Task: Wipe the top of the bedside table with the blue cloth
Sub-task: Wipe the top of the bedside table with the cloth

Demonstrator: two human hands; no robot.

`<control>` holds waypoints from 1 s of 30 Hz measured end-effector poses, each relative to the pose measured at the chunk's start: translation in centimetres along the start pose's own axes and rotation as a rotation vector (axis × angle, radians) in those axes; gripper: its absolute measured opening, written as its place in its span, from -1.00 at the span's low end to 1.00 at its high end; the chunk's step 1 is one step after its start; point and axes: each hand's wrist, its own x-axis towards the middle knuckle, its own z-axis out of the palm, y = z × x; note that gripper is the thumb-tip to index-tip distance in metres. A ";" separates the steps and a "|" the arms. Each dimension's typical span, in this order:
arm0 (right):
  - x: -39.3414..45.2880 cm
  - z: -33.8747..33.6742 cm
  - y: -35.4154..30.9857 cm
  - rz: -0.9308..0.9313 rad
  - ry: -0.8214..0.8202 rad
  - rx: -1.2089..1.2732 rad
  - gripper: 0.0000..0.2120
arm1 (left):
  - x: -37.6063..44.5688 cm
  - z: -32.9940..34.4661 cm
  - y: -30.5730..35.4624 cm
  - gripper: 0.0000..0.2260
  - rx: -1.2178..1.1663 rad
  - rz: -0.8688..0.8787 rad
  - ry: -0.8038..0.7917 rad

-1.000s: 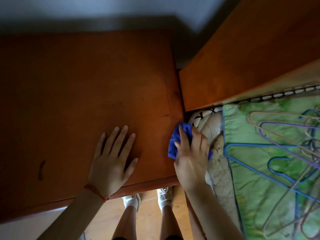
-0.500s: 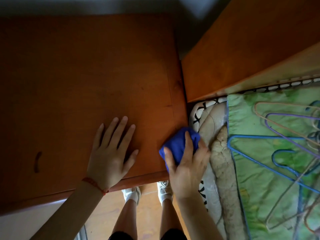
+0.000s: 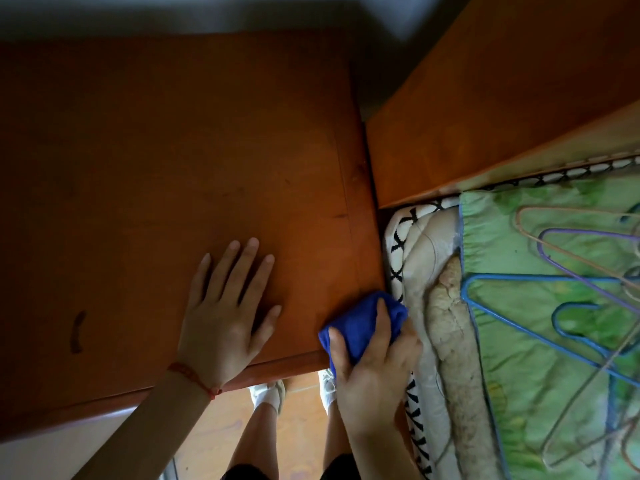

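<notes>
The wooden bedside table (image 3: 166, 161) bears a flat left hand (image 3: 225, 313) and a bunched blue cloth (image 3: 360, 323) at its near right corner.

Desk (image 3: 173, 150): left of the bed (image 3: 440, 323), touching the headboard (image 3: 485, 116).
Left hand (image 3: 221, 320): flat on the desk's near part.
Cloth (image 3: 360, 320): on the desk's near right corner, under the right hand (image 3: 374, 358).
Hangers (image 3: 554, 306): on the bed, far right.

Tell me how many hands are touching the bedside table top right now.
2. The left hand lies flat on the bedside table near its front edge; the right hand presses the blue cloth at the front right corner.
</notes>
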 end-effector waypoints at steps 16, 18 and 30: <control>10.0 2.4 -4.5 -0.066 0.051 -0.058 -0.34 | 0.1 -0.1 0.0 -0.53 0.000 -0.012 -0.043; 11.4 2.7 -4.9 -0.074 0.061 -0.016 -0.36 | 0.1 -0.1 -0.1 -0.52 0.003 -0.017 -0.050; 13.8 4.5 -8.1 0.002 0.139 -0.105 -0.40 | 0.7 -0.5 -0.2 -0.55 -0.016 -0.022 -0.023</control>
